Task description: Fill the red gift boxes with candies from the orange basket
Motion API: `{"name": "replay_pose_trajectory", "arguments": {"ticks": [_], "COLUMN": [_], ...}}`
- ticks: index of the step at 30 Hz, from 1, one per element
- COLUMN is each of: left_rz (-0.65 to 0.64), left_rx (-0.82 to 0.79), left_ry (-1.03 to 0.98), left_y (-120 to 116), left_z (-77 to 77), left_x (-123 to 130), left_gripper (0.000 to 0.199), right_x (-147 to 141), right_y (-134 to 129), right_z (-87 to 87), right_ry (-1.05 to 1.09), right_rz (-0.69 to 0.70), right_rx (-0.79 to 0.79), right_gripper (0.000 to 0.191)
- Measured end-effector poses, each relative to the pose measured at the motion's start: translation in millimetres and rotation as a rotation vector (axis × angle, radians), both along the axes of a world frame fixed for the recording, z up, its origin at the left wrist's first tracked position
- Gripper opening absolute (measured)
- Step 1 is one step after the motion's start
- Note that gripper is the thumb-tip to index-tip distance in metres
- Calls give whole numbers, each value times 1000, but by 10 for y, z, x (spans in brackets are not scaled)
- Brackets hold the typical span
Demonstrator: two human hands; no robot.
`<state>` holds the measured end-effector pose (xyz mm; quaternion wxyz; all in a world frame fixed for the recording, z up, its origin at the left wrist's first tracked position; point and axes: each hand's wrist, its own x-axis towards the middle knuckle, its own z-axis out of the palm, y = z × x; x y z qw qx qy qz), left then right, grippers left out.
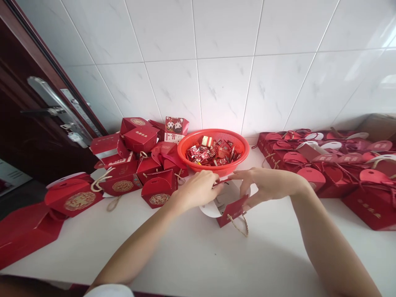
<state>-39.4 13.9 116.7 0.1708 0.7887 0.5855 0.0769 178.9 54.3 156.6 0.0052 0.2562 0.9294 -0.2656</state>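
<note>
A red paper gift box [232, 209] stands unfolded at the top on the white table, its pale inside facing up and a twisted cord handle hanging over its near side. My left hand [199, 189] has its fingers closed at the box's far left edge. At the right side, my right hand [267, 183] grips the box with thumb and fingers, partly covering the far rim. Just behind both hands is a red plastic basket [213, 168] holding many small wrapped candies [223, 150]. Whether anything lies inside the box is hard to make out.
Red gift boxes [123, 175] are piled loosely on the left, some with cord handles. Closed, ribbon-tied boxes [335, 169] stand in rows on the right. A tiled wall [222, 90] bounds the back; a dark door [27, 123] is at left.
</note>
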Motion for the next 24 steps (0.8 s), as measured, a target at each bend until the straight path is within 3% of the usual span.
{"name": "replay_pose_trajectory", "arguments": {"ticks": [3, 10, 16, 21, 24], "left_rz": [3, 116, 103, 143, 131], "left_rx": [-38, -153, 44, 53, 76], "left_ry": [-67, -145, 24, 141, 134], "left_y": [60, 40, 45, -69, -126], "left_z": [34, 102, 25, 79, 108], "left_x": [-55, -75, -78, -25, -10], "left_gripper": [33, 26, 26, 22, 22], "right_x": [1, -21, -60, -48, -77], "right_y": [4, 3, -119, -240, -285], "right_z": [-8, -33, 13, 37, 20], "right_ry": [-20, -52, -28, 23, -26], "right_rz": [-16, -99, -6, 1, 15], "right_rx": [-89, -84, -24, -51, 13], "right_gripper": [50, 51, 40, 52, 35]}}
